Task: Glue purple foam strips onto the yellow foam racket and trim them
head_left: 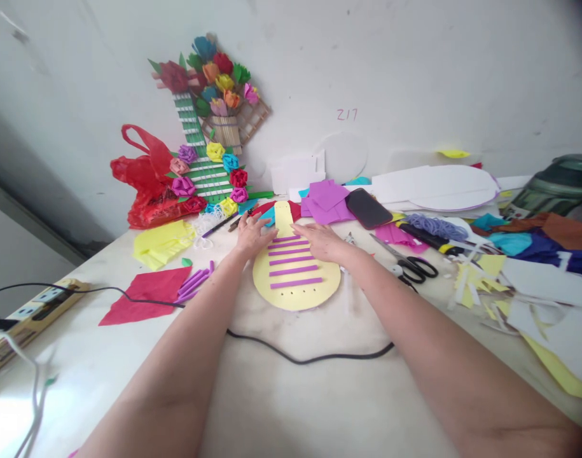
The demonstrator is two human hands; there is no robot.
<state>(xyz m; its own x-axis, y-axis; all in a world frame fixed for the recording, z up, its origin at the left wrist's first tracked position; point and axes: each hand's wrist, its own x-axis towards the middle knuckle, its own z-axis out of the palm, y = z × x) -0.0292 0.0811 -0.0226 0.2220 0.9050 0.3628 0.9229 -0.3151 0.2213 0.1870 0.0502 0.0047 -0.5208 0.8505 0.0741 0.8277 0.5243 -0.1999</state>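
A pale yellow guitar-shaped card (295,299) lies flat on the table with several purple paper rolls (295,282) set across it in rows. Dark dots run along its lower end and more mark the top of the neck. My left hand (255,236) rests at the card's upper left, fingers apart, its fingertips by the end of the topmost roll. From the other side my right hand (323,243) reaches in with fingers stretched out, touching the card near that roll's right end. Neither hand's grip on the roll shows clearly; the fingertips seem to press down.
Behind stands a green guitar craft (191,130) with paper flowers, beside a red plastic bag (145,178). Scissors (409,264), a phone (368,208), a glue gun (398,272) and paper scraps lie right. Spare purple rolls (193,285) lie left; a black cord (310,360) crosses the front.
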